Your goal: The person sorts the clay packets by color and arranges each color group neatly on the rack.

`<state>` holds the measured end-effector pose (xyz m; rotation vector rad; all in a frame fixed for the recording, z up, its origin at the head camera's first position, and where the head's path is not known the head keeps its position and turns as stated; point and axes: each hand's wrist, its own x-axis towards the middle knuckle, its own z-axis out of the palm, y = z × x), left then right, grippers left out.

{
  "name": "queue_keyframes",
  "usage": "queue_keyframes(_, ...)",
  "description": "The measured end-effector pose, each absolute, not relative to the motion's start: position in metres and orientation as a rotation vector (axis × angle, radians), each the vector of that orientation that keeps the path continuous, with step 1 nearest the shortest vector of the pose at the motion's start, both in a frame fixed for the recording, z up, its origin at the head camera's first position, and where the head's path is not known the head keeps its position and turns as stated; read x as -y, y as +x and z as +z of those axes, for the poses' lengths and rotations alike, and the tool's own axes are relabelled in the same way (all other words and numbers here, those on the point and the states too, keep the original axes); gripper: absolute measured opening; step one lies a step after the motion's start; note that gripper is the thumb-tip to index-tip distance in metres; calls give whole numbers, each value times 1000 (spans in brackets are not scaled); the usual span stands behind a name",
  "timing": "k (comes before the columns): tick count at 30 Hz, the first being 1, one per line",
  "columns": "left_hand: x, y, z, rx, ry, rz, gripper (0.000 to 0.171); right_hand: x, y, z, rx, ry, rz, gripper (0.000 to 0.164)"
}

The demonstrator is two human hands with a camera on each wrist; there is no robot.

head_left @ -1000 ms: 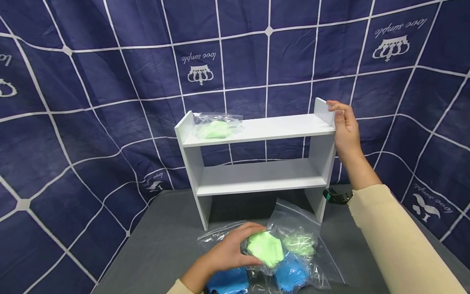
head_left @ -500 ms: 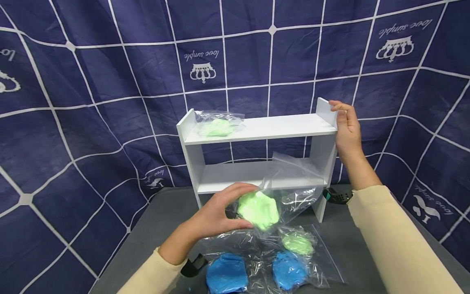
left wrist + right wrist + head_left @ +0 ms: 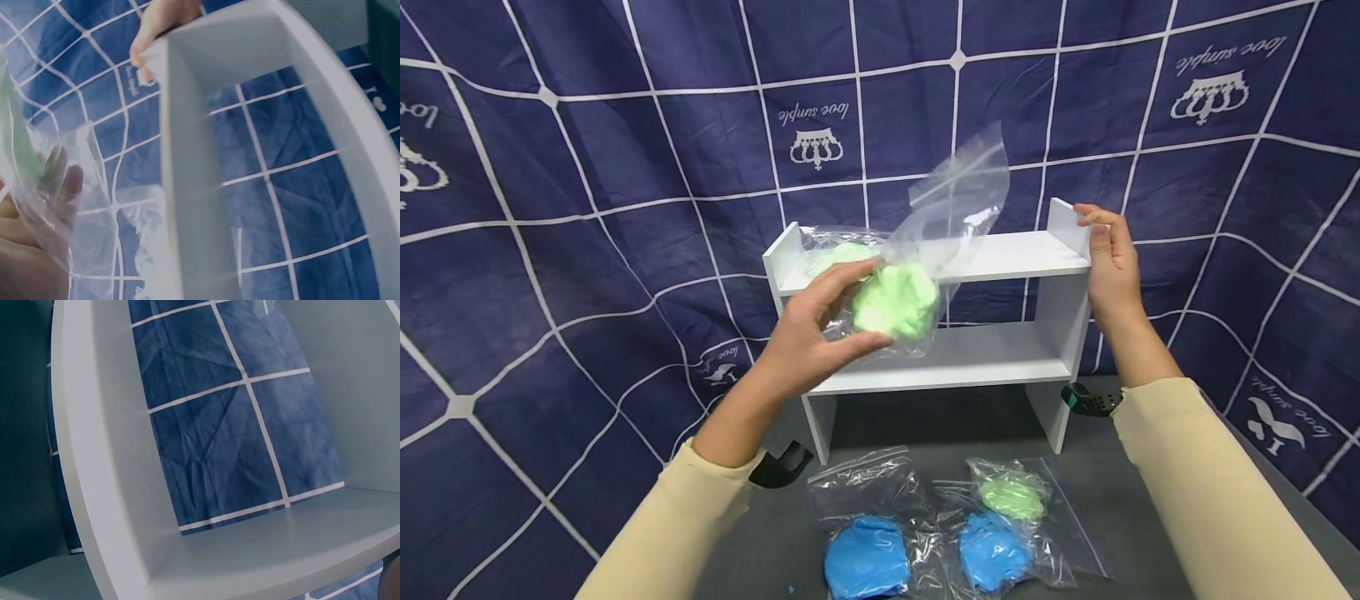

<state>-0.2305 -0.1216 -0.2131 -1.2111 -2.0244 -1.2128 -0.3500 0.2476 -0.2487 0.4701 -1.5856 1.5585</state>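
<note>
My left hand pinches a clear zip bag holding a light green, clay-like lump, in front of the upper board of a white shelf. The bag's top flares up and right. In the left wrist view the bag hangs by my left hand, near the shelf. With my right hand I grip the top of the shelf's right side panel. A second bagged green lump lies at the upper board's left end, partly covered by the held bag.
On the grey tabletop in front of the shelf lie zip bags with a blue lump, another blue lump and a green lump. Behind the shelf hangs a navy cloth with white grid lines.
My left hand has lifted the bagged green lump from among the bags on the table, up and slightly left to the upper board's height. My right hand stays on the side panel.
</note>
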Motion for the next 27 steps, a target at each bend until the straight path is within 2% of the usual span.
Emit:
queue_keyframes(6,118,-247,-182,1959,-1039,-1245,68,-247,-347,-249,1606,442,1572,26)
queue_keyframes(14,105,-283,-155,1994,-818,-986,66,-251,-346,-248,1633,431,1558,25)
queue_keyframes(27,74,-336,-152,2383,-490,-856,71,-251,-352,-248,1600,472,1556,25)
